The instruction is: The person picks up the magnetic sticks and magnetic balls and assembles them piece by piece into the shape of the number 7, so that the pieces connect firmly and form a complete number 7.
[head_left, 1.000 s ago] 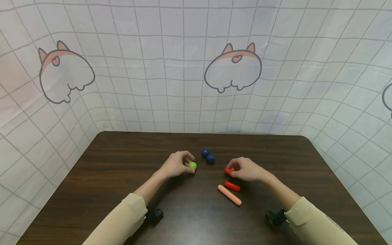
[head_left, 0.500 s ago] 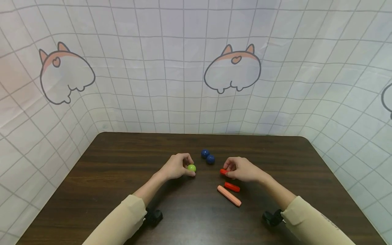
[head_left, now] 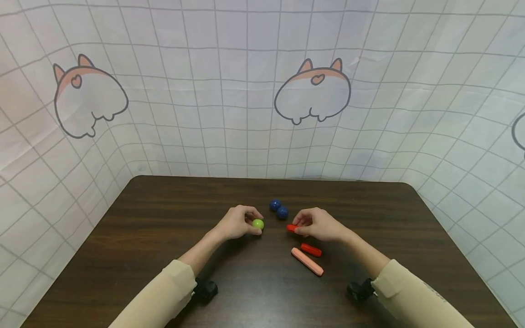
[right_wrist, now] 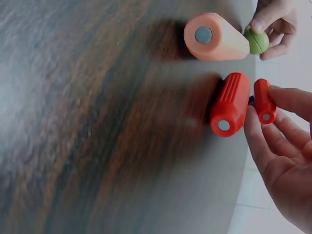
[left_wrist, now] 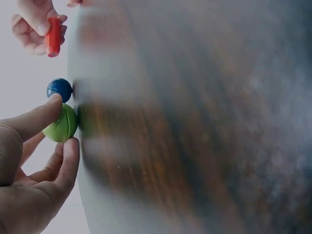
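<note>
My left hand point(head_left: 239, 223) pinches a green ball point(head_left: 258, 224) between thumb and fingers, close over the table. Facing it, my right hand point(head_left: 321, 224) pinches a short red magnetic rod point(head_left: 292, 228), its tip pointing toward the ball with a small gap between them. In the right wrist view, a silvery disc shows in the end of this held red rod point(right_wrist: 264, 102). The left wrist view shows the green ball point(left_wrist: 62, 124) held between thumb and fingertips, overlapping a blue ball point(left_wrist: 59, 89) behind it.
Two blue balls point(head_left: 282, 212) sit side by side beyond the hands. A second red rod point(head_left: 311, 249) and a longer orange rod point(head_left: 307, 261) lie on the dark wooden table point(head_left: 164, 214) nearer the body. A white gridded curtain point(head_left: 246, 91) hangs behind.
My right hand has moved left with the red rod, bringing it nearer the green ball. The left hand stays almost in place, holding the ball.
</note>
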A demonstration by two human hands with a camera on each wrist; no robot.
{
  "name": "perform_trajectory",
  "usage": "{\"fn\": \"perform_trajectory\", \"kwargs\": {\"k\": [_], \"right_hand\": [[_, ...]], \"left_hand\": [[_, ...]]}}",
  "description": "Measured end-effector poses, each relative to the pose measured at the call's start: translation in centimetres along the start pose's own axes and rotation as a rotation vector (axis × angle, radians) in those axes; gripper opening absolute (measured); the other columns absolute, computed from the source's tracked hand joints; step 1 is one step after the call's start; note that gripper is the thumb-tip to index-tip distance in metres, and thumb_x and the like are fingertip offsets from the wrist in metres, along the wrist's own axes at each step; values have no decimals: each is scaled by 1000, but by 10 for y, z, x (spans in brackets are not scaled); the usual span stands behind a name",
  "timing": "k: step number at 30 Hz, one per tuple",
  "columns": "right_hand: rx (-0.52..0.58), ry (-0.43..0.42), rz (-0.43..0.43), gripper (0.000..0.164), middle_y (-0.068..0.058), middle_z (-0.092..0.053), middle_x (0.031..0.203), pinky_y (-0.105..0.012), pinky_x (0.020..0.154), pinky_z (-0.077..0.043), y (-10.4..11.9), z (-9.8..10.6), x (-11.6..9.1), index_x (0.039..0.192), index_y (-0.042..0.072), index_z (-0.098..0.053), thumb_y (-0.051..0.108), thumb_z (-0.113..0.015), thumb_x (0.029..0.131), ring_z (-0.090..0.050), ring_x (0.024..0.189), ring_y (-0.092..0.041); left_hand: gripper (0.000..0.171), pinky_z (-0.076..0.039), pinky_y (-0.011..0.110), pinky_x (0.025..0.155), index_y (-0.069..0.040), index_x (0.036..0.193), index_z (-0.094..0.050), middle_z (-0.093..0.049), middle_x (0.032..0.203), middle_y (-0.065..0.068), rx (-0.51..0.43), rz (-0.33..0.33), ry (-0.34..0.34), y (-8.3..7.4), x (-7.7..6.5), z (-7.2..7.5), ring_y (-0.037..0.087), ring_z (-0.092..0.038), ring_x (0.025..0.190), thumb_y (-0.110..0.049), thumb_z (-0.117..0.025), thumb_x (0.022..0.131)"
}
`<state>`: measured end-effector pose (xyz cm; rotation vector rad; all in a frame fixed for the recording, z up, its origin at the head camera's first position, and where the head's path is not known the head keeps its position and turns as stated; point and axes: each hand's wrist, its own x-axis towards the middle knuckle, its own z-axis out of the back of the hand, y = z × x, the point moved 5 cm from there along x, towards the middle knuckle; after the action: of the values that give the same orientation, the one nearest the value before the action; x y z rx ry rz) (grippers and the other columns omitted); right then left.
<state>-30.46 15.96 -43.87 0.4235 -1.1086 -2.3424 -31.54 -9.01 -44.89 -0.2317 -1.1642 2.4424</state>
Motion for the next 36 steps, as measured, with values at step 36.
{"fn": "perform_trajectory", "kwargs": {"k": [36], "right_hand": [[50, -46, 27, 14, -3, -72, 99, -37, 76, -57, 17, -23, 22, 108, 5, -75, 14, -72, 97, -69, 85, -17]], "left_hand": [[31, -54, 33, 76, -8, 108, -72, -70, 101, 2, -16, 12, 22, -5, -2, -1, 17, -64, 90, -8, -89, 81]]}}
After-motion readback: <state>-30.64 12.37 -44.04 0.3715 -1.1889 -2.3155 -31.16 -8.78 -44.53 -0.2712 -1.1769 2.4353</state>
